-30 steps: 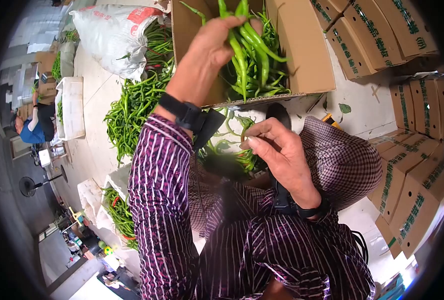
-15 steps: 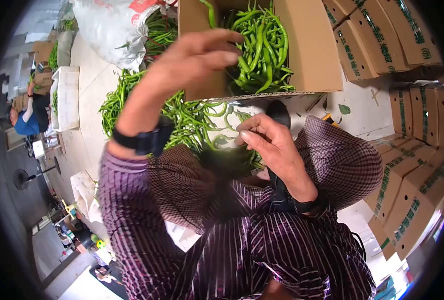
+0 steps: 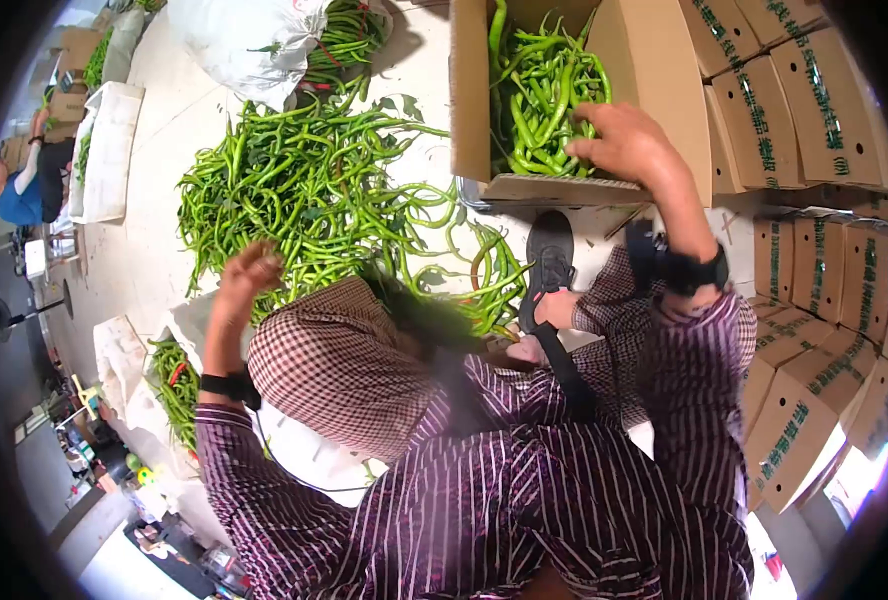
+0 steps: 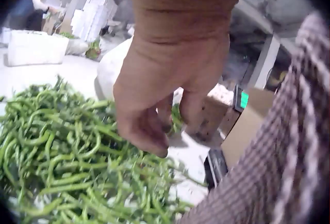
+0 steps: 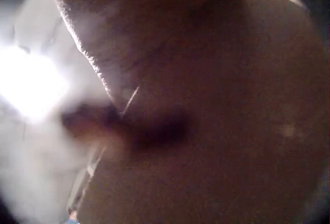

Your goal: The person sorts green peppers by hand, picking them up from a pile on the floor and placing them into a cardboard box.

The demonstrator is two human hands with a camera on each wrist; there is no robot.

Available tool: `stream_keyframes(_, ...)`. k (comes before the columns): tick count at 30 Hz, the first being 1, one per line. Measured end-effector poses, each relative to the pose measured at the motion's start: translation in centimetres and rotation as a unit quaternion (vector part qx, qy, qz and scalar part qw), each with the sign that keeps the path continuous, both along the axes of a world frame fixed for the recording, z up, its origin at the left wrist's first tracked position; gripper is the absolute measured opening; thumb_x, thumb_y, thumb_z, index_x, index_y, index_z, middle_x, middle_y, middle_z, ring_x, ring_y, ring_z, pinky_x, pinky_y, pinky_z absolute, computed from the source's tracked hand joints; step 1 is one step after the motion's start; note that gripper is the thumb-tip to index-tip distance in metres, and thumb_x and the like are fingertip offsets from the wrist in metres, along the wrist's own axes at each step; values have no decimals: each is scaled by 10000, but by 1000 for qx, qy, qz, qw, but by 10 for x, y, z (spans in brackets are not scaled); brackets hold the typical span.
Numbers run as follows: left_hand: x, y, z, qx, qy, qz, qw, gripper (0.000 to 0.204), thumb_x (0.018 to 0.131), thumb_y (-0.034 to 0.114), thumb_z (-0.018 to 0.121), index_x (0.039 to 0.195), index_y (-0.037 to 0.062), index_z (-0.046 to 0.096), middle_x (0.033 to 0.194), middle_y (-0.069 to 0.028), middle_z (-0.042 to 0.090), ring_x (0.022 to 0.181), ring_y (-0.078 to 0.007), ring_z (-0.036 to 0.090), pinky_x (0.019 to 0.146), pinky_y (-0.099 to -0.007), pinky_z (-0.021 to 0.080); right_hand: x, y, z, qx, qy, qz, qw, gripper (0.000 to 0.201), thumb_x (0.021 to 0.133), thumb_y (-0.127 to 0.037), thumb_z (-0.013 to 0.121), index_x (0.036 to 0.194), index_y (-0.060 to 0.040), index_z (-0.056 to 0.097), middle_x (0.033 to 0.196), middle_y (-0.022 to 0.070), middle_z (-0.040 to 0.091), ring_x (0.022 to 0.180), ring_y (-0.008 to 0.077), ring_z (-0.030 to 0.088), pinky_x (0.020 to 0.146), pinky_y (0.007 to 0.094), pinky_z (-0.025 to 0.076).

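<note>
The hands have swapped places within the last second: the left hand (image 3: 249,272), which was up at the open cardboard box (image 3: 654,95) with a bunch of green peppers, now hangs low over the big pepper heap (image 3: 304,190) on the floor, while the right hand (image 3: 624,140) has gone from the lap up into the box. That reads as one bunch delivered and packing going on. The left hand's fingers curl loosely downward, perhaps nipping one pepper; the right rests on the boxed peppers (image 3: 539,95), its grip hidden.
</note>
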State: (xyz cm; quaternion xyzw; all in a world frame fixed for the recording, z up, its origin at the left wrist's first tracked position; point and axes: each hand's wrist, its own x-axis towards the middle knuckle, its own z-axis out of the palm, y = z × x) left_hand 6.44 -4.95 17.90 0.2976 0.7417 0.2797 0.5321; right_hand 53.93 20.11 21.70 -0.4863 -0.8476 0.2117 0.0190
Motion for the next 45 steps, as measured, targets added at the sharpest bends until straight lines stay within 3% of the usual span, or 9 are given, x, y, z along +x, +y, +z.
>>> stream_keyframes(6,-3,-45,-119,8,-52,-5,999,448,896,205,593,1269,-30,513,1005,-114,660,864,-179,622,739,-307,501,4,20,-19,-358,-225,83,902,422,795,-179,685,1191,-81,583,985,95,655,878,228,617,749,349,489)
stream_keyframes(8,4,-41,-136,18,-67,-3,998,442,896,203,592,1264,-30,517,1001,-115,661,863,-179,622,738,-306,501,7,23,-15,-543,83,-80,832,376,817,-142,661,1168,-25,591,983,69,640,859,173,598,755,296,483)
stream_keyframes(12,15,-41,-159,22,-78,5,997,430,896,197,589,1255,-30,524,993,-115,663,860,-177,622,736,-304,500,-15,26,3,-409,109,5,906,237,833,-124,637,1043,-19,667,872,48,647,764,105,592,713,244,497)
stream_keyframes(18,49,-20,-183,30,-92,2,995,412,895,190,585,1240,-30,534,981,-117,666,855,-175,622,734,-301,498,-3,20,50,-429,70,-82,897,66,830,-48,616,859,10,627,734,21,596,673,85,561,600,243,477)
stream_keyframes(21,73,-7,-188,34,-98,-6,995,403,895,186,583,1232,-30,539,975,-117,668,852,-174,622,732,-299,497,14,35,30,-397,78,-82,911,171,830,-66,627,983,9,641,790,55,645,706,132,602,629,265,504)
stream_keyframes(26,95,14,-187,49,-86,-1,995,388,895,179,580,1220,-30,548,966,-118,670,848,-172,622,730,-297,495,10,75,5,-46,-203,122,971,445,824,-96,635,1262,-67,562,981,116,688,780,210,639,668,305,522)
stream_keyframes(28,101,11,-185,44,-79,11,996,382,894,176,579,1215,-30,551,962,-119,671,847,-171,622,729,-296,495,-22,86,29,-271,-30,-69,960,517,822,-180,671,1302,-59,521,1016,101,667,830,190,644,720,341,513)
stream_keyframes(37,68,-52,-178,40,37,71,996,295,892,141,561,1124,-36,596,915,-121,678,802,-161,623,712,-275,489,-87,144,-48,-319,273,-90,903,273,909,-149,589,1159,-51,539,946,22,619,855,116,635,736,230,499)
stream_keyframes(45,51,-17,-210,97,264,55,958,308,848,182,630,1073,-27,608,904,-150,686,816,-243,662,727,-354,516,-46,58,88,6,139,-19,990,314,945,-167,487,1207,-20,581,1171,94,622,1072,178,588,910,299,447)
